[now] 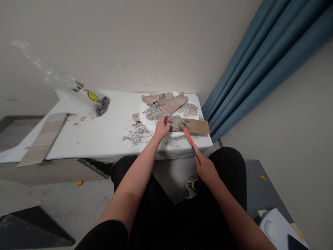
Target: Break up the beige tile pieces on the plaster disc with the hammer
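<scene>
My right hand (206, 168) is wrapped round the dark lower grip of a red-handled hammer (189, 136). Its grey head lies against a long brown board (199, 126), which is crusted with grey material along its left part. At the board's left end, the fingers of my left hand (162, 127) are closed on the edge. Under the board is a round white plate (146, 122) bearing grey crumbs. Behind it on the plate rest a broken brown piece (175, 104) and a ragged bark-like piece (153, 99), with bits of green between them.
Loose grey fragments (137, 133) litter the white-covered table (104, 142) left of the plate. A clear plastic bag (85, 99) holding dark material stands farther left, near a wood-look plank (44, 139). Blue curtains (249, 59) hang at the right.
</scene>
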`<state>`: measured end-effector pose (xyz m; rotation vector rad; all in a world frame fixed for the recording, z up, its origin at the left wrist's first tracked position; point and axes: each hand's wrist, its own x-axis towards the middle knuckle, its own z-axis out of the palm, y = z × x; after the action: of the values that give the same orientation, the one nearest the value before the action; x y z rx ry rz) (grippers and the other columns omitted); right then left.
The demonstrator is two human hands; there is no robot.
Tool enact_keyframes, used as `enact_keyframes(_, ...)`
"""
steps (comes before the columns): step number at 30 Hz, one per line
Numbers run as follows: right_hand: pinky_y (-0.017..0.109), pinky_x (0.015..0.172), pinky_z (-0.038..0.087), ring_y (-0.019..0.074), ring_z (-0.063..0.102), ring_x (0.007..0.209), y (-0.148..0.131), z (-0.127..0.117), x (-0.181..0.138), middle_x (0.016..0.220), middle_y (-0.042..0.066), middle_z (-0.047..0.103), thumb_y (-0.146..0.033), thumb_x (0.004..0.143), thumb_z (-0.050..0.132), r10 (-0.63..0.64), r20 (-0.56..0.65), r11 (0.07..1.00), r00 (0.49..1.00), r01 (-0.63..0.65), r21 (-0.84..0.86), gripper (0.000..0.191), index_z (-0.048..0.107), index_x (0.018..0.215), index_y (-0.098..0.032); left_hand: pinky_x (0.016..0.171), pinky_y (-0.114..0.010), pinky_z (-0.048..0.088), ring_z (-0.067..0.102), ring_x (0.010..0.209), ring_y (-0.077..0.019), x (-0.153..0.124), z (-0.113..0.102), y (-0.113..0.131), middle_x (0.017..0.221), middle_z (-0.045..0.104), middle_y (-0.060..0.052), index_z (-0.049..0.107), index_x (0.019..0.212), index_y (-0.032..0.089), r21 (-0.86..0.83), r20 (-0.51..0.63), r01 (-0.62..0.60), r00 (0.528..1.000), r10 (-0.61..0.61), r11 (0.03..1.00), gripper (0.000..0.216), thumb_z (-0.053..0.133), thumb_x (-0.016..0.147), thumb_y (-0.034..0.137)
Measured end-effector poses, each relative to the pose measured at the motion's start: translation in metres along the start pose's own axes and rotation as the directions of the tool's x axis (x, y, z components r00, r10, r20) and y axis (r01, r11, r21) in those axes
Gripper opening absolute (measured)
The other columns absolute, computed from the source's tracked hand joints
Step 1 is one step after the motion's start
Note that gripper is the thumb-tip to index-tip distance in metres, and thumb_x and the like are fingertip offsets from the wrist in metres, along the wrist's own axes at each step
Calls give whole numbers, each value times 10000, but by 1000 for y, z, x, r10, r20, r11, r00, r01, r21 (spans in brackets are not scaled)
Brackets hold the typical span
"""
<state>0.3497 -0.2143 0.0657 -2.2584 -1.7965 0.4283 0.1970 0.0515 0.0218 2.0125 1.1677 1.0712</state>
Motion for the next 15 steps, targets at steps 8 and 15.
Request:
enact_keyframes(8, 325, 727, 509, 275, 718, 873, 17, -25, 10, 1128, 133, 739, -262, 1007, 383, 60, -120, 998, 991, -57, 25, 629, 230, 1615, -212, 726, -320, 465, 572, 736, -155, 6, -76, -17, 969, 686, -77, 538, 1114, 153, 147, -239, 250, 948, -211, 957, 274, 546, 840, 162)
enact_keyframes(15, 344, 743, 516, 286, 724, 843, 35, -4, 23, 1031, 137, 761, -279, 1001, 394, 129, -83, 991, 988, -126, 35, 625, 267, 1606, -187, 740, -342, 492, 668, 919, -271, -24, -129, -44, 988, 737, -119, 665, 957, 186, 719, 69, 338, 834, -547, 607, 195, 611, 805, 295)
